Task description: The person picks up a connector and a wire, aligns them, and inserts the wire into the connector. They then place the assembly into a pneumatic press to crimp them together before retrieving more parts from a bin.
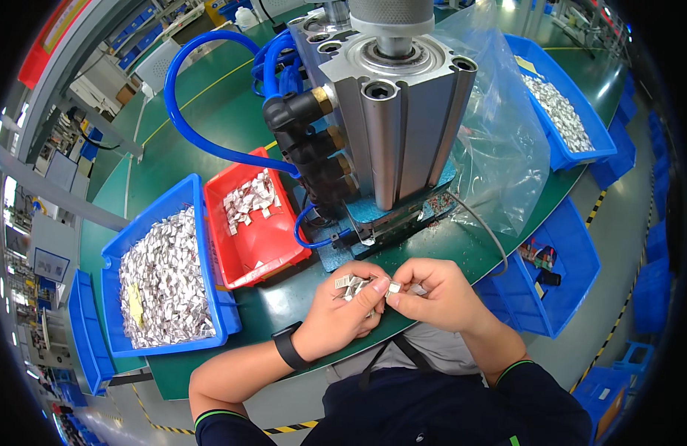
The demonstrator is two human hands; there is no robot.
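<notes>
Above the front edge of the green table, my left hand (327, 318) cups several small white-and-silver rectangular pieces (348, 284) in its curled fingers. My right hand (449, 299) meets it fingertip to fingertip, and a small pale piece (393, 288) is pinched between its thumb and forefinger, touching the left thumb. Just beyond both hands stands a press with a large silver pneumatic cylinder (388, 119) on a blue base (336, 257). A red bin (247, 276) left of the press holds a small heap of similar pieces. The exact make of the pieces is too small to tell.
Far left, a blue bin (228, 316) is filled with similar pieces. Another full blue bin (600, 123) stands at the right, beside a clear plastic bag (499, 149). A blue air hose (176, 97) loops leftward. Below the table's right edge sits an open blue bin (577, 286).
</notes>
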